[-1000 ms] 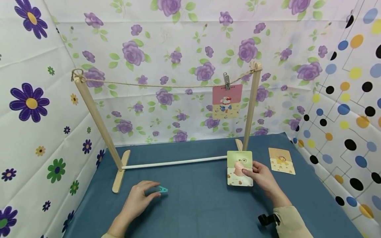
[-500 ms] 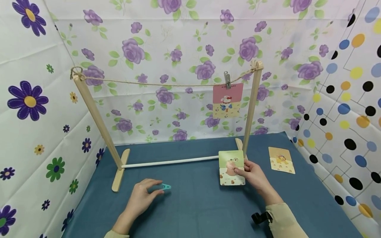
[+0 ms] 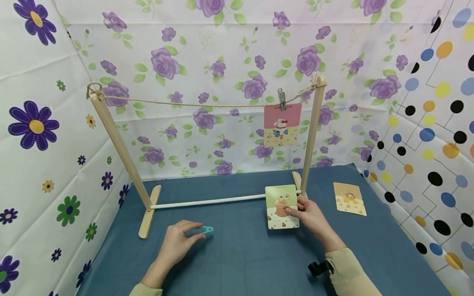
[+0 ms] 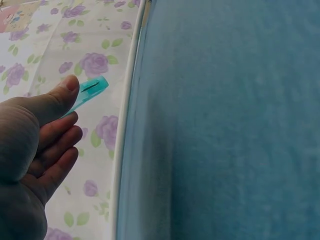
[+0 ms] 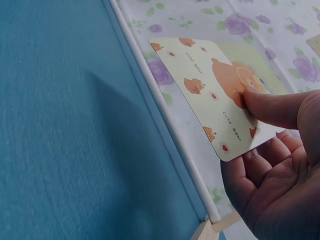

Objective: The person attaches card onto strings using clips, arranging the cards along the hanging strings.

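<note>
My left hand point(image 3: 179, 242) pinches a small turquoise clothespin point(image 3: 208, 229) between thumb and forefinger, above the blue cloth at the middle left. In the left wrist view the clothespin point(image 4: 95, 89) pokes out past the thumb tip. A green and cream card point(image 3: 282, 206) with a bear on it is held upright by my right hand point(image 3: 312, 218), thumb on its front and fingers behind. The right wrist view shows "Cute Bear" printed on this card point(image 5: 210, 95). Beyond the hands, a pink and yellow card point(image 3: 282, 127) hangs from a twine line point(image 3: 196, 106) by a metal clip point(image 3: 282, 100).
Two wooden posts, the left post point(image 3: 120, 152) and the right post point(image 3: 313, 135), carry the twine. A white rod point(image 3: 214, 201) joins their feet. An orange and cream card point(image 3: 349, 198) lies at the right. Patterned cloth walls point(image 3: 222, 49) stand behind and at both sides.
My right hand has moved left with the bear card, which now overlaps the rod's right part. My left hand has shifted slightly right with the clothespin.
</note>
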Tool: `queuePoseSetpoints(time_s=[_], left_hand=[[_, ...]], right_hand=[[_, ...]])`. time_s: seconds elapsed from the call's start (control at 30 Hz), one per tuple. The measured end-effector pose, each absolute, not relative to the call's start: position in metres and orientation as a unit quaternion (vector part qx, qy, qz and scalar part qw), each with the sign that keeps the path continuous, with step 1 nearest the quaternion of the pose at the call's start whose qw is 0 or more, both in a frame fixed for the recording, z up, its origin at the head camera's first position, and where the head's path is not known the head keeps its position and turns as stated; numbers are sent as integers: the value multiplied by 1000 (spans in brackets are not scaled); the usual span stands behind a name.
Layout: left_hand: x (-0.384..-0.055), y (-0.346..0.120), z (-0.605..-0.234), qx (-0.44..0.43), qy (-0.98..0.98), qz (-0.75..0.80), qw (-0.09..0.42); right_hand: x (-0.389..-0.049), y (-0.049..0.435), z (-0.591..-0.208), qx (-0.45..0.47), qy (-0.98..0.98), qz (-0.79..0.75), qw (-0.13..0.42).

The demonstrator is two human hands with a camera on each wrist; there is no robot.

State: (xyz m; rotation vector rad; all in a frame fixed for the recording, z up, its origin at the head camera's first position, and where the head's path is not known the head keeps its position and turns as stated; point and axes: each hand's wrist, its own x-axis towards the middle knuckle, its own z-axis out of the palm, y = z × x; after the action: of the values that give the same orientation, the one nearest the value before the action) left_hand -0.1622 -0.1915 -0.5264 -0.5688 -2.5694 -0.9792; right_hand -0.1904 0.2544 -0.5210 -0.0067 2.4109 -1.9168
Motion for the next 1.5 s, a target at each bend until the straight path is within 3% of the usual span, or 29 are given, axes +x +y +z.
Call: queuePoseSetpoints(time_s=[1.5], left_hand=[[-177,-185,-495,-182,-874,-384,235]], right_hand=[[-198,227,-511,-10,747,-664,19]])
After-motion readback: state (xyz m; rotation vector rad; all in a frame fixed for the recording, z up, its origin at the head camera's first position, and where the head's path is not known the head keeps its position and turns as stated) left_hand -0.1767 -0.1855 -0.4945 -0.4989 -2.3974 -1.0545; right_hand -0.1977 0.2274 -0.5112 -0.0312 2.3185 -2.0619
